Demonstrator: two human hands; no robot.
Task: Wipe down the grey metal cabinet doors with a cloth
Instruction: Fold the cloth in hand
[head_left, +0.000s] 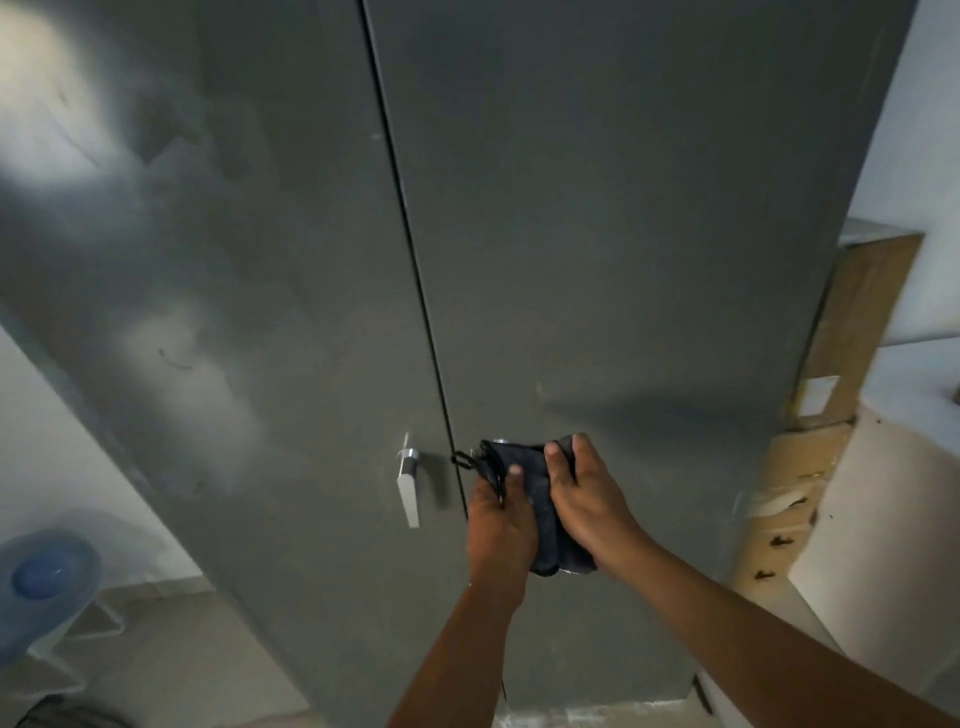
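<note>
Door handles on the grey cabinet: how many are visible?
1: a silver handle on the left door, beside the seam. Another may be hidden behind the cloth held by the left hand and right hand at the right door.

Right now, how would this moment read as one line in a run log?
left hand: grips dark cloth | right hand: grips it too | position: bunched before right door, near centre seam

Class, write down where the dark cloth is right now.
Head view, low and right of centre: the dark cloth is held by the left hand and right hand before the right door, just right of the silver handle.
</note>
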